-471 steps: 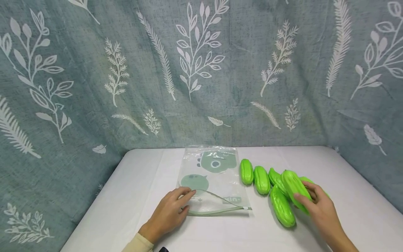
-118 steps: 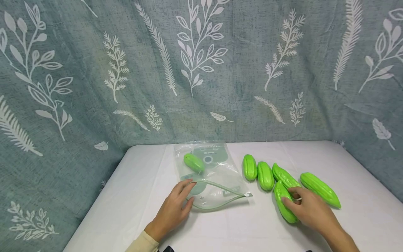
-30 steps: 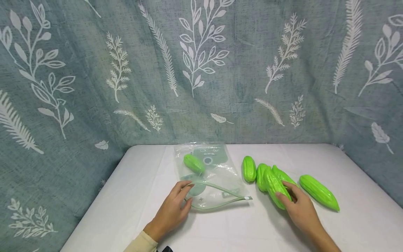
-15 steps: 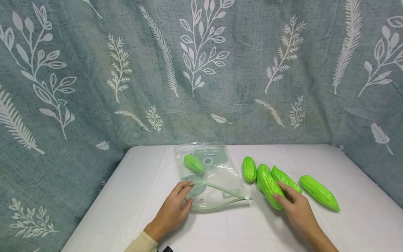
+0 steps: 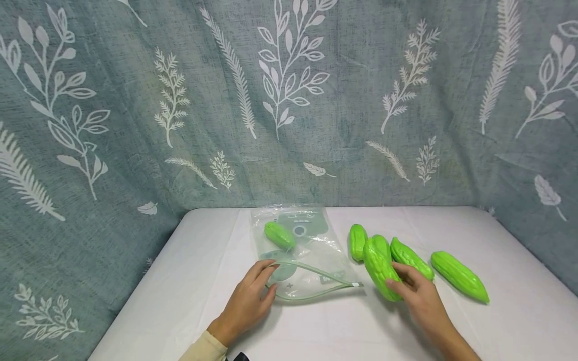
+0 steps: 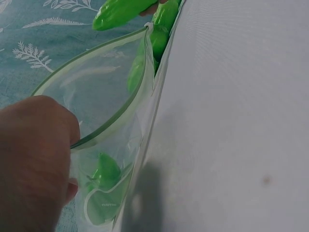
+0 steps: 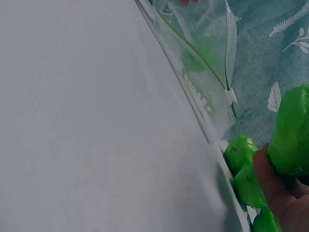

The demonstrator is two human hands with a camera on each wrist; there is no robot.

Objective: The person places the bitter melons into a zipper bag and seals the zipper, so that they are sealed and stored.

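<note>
My left hand (image 5: pixel 246 301) grips the near left edge of a clear zip bag (image 5: pixel 316 253), whose green-rimmed mouth gapes toward me. One ridged, bright-green gourd (image 5: pixel 279 235) lies inside the bag. Pinched between thumb and fingers of my right hand (image 5: pixel 420 296) is another gourd (image 5: pixel 380 271), raised off the table to the right of the bag mouth. In the left wrist view the held gourd (image 6: pixel 120 12) shows beyond the bag's zip corner. The right wrist view has its blunt end (image 7: pixel 292 130) close up. Part of the left fingers is hidden at the bag's edge.
Behind and right of the held gourd lie several similar ones: a small gourd (image 5: pixel 357 242), one partly covered, a pointed gourd (image 5: pixel 412 258) and a longer gourd (image 5: pixel 459 277). They rest on a white-covered table (image 5: pixel 180 281). A leaf-patterned curtain (image 5: pixel 289 165) hangs behind.
Since the oldest frame, one gourd has entered the bag. Over the last second my right hand carries another gourd leftward. The left hand stays at the bag's edge.
</note>
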